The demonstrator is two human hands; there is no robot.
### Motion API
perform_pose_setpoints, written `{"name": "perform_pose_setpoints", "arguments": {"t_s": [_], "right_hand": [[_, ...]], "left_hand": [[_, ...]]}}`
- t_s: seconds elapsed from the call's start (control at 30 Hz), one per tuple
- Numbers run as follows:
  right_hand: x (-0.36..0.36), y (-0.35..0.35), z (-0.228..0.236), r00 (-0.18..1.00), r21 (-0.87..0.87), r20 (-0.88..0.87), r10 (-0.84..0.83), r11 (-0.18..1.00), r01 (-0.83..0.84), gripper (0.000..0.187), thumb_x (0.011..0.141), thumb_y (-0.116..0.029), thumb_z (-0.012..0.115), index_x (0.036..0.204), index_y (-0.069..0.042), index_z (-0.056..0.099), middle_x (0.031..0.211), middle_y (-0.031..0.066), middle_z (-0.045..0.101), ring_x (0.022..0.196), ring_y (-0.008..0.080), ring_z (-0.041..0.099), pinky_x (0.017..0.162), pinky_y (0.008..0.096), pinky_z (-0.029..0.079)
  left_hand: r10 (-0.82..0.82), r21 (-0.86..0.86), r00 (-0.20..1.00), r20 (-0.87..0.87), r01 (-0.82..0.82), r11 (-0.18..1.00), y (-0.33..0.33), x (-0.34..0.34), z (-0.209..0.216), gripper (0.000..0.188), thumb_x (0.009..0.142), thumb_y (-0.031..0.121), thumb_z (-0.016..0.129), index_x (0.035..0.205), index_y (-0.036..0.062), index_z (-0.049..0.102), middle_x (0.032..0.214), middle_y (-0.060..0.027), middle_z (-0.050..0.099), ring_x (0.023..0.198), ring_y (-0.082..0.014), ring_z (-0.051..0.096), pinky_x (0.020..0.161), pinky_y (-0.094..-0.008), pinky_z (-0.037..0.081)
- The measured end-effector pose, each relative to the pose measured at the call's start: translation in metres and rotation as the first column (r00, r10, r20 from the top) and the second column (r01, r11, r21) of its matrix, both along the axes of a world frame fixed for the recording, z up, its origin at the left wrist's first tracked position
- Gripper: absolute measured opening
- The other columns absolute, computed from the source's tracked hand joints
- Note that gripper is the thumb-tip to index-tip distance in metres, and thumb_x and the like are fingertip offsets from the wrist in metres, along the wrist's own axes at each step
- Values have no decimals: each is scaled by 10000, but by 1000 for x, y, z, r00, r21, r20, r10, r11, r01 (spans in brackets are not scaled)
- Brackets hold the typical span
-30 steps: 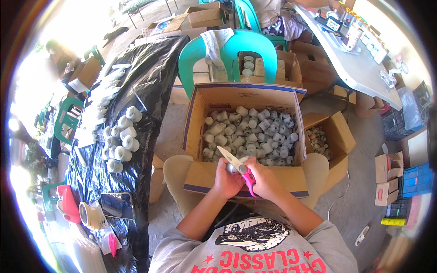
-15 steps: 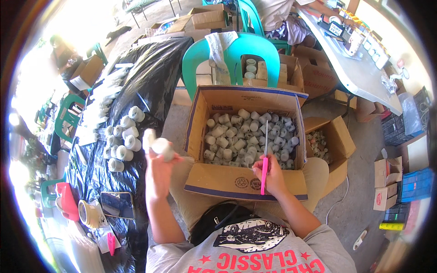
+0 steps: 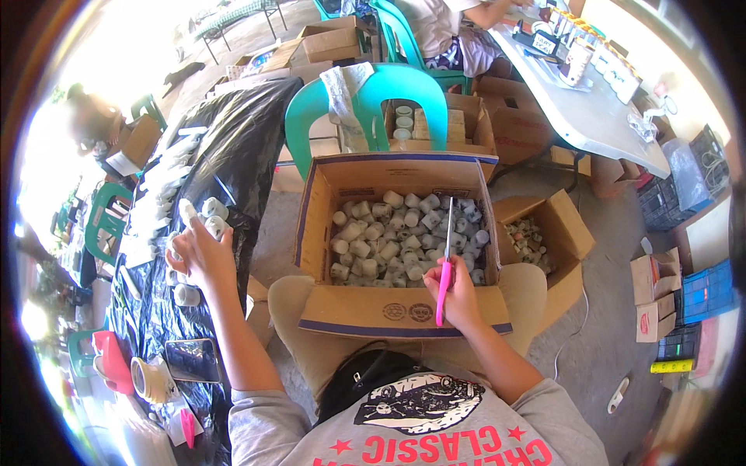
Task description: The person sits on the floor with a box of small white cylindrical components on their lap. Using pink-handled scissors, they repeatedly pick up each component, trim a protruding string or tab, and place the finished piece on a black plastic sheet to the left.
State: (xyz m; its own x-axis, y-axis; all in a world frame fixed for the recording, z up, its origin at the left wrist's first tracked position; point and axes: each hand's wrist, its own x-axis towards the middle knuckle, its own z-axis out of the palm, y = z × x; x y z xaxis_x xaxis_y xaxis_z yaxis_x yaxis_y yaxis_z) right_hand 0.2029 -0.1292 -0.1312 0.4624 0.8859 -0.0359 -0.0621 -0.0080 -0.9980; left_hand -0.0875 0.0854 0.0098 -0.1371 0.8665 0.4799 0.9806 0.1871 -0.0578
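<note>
We see right hand [image 3: 460, 299] clamped on pink scissors [image 3: 445, 268], blades pointing away over box [image 3: 342, 311]. Left hand [image 3: 198, 252] spread flat atop white cups [image 3: 211, 217], far left.

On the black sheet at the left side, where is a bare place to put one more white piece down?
The black sheet looks bare in its upper stretch, between the white pieces by the left hand and the teal chair. Lower down it is crowded: a phone, a tape roll and a pink thing lie there.
</note>
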Motion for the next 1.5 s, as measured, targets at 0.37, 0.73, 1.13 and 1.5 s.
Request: {"name": "perform_pose_setpoints", "arguments": {"t_s": [0.37,0.73,1.13,1.5], "right_hand": [[-9,12,57,996,164,-67,67,985,-55,379,851,47,621,1136,-73,402,896,61,580,798,93,559,692,213,465],[8,-26,94,999,237,-5,-49,970,49,408,846,65,616,1142,-79,375,882,93,608,735,119,587,633,255,490],[-5,-60,112,716,84,688,-119,993,85,488,744,-47,751,1136,-34,462,854,108,648,748,191,662,651,312,526],[-9,-58,115,797,-97,602,54,995,6,482,758,-84,711,1175,-31,477,951,202,612,880,375,618,748,421,490]], "left_hand": [[-643,-120,123,755,992,49,-72,130,-81,805,735,345,762,1320,-65,390,1291,-309,457,1238,-382,440,1037,-414,362],[-727,-152,-168,665,923,-352,-102,181,-139,706,749,337,735,1339,72,450,1157,-190,598,1115,-364,542,1021,-434,375],[-573,109,-125,810,992,-62,-138,160,-50,681,699,146,726,1316,65,448,997,-172,568,860,-372,612,781,-412,509],[-819,70,-76,569,997,-44,-141,155,-56,475,636,167,751,1054,44,563,885,-111,559,738,-300,610,643,-397,502]]}}
